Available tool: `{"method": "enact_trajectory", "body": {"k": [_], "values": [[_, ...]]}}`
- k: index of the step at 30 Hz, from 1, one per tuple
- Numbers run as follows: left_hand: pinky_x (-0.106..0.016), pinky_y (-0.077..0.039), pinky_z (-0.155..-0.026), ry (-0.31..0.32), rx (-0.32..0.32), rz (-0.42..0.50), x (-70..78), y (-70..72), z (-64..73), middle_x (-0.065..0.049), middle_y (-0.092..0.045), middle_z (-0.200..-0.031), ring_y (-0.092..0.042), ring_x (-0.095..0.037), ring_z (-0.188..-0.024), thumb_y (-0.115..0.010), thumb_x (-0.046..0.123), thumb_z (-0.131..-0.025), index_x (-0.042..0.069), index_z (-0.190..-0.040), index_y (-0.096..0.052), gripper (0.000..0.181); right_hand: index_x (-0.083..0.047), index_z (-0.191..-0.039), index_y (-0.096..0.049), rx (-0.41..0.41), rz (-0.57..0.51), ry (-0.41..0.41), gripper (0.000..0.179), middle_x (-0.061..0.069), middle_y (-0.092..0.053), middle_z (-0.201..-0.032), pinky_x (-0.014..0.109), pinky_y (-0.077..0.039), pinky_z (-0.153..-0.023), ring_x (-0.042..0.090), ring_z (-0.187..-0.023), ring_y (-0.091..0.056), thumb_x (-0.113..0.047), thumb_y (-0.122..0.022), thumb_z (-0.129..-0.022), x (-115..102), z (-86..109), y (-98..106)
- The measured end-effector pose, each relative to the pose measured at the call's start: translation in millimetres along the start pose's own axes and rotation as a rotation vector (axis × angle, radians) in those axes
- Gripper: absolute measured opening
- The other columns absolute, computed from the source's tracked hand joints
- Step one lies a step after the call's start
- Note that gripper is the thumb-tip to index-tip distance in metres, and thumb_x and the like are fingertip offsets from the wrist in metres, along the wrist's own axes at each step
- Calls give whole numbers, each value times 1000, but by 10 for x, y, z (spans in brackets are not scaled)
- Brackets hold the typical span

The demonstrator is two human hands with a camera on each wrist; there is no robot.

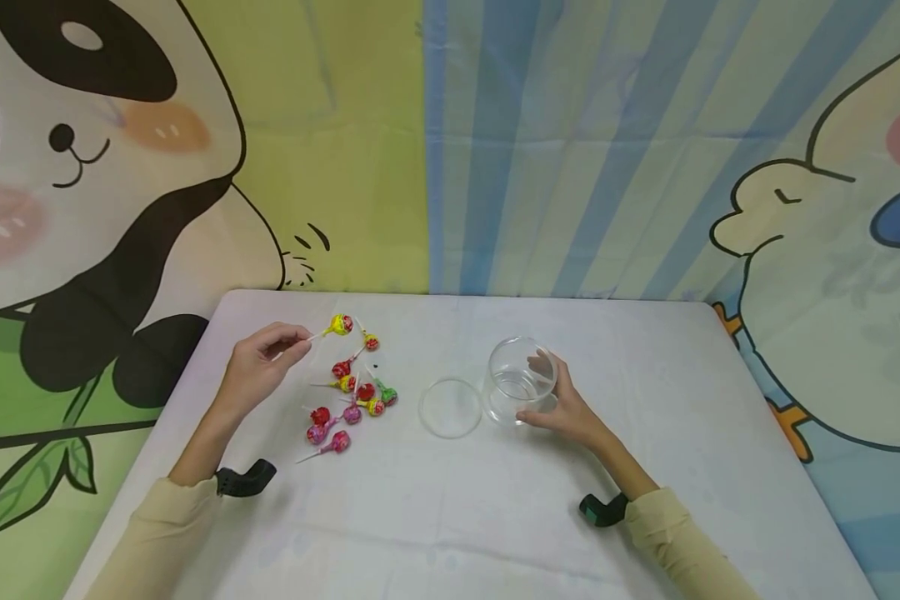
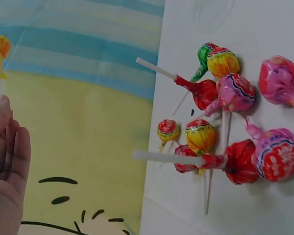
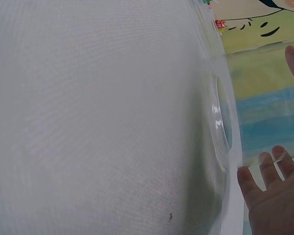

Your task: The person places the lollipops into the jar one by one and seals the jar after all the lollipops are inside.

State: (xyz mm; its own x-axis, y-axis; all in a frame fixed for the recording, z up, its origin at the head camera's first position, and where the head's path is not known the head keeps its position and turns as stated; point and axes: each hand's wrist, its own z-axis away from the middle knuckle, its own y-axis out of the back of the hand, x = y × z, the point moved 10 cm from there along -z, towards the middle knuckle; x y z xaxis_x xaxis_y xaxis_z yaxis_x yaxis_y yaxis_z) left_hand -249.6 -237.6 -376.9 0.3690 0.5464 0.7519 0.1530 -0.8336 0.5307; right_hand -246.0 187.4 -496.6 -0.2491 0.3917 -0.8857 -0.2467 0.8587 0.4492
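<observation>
My left hand (image 1: pixel 258 367) pinches a yellow-wrapped lollipop (image 1: pixel 339 324) by its white stick, up at the table's far left. In the left wrist view the lollipop (image 2: pixel 0 48) stands upright above the thumb and fingers. My right hand (image 1: pixel 570 408) curls round the side of a clear round jar (image 1: pixel 512 387), whose mouth faces up and which looks bare inside. Fingers and thumb of the right hand (image 3: pixel 274 200) lie on opposite sides of the jar in the right wrist view. Left of the jar lies a clear round lid (image 1: pixel 450 434).
Several loose lollipops in red, pink, yellow and green wrappers lie in a cluster on the white table (image 1: pixel 435 508), among them a pink lollipop (image 1: pixel 341 441) nearest me and a green lollipop (image 1: pixel 389 396). A printed cloth (image 1: pixel 360 167) hangs behind the table's far edge.
</observation>
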Motion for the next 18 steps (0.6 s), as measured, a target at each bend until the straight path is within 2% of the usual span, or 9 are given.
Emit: {"method": "enact_trajectory", "body": {"k": [5,12,18], "values": [[-5,-46,-78,-15,-16,44,165,-109,-94,-10,-66,-93,-56,2,-80,-66,10,-91,1,-103,-70,16,-9,-152,-12,-16,-5,-14,105,25,-32,-152,65,-23,-112,44,-141,-30,-5,-82,-74,-21,8,-11],[-6,-46,-80,-65,-49,66,348,-237,-211,-10,-67,-93,-57,0,-79,-66,7,-90,1,-101,-70,12,0,-149,-13,-37,-1,-8,101,30,-33,-149,66,-25,-110,47,-139,-31,-5,-80,-75,-334,39,8],[-7,-47,-79,-94,-56,98,501,-329,-310,-11,-69,-93,-58,1,-79,-67,6,-90,1,-100,-70,12,-2,-150,-13,-35,-7,-15,101,29,-33,-150,65,-24,-111,46,-140,-30,-7,-80,-76,-359,45,6]]}}
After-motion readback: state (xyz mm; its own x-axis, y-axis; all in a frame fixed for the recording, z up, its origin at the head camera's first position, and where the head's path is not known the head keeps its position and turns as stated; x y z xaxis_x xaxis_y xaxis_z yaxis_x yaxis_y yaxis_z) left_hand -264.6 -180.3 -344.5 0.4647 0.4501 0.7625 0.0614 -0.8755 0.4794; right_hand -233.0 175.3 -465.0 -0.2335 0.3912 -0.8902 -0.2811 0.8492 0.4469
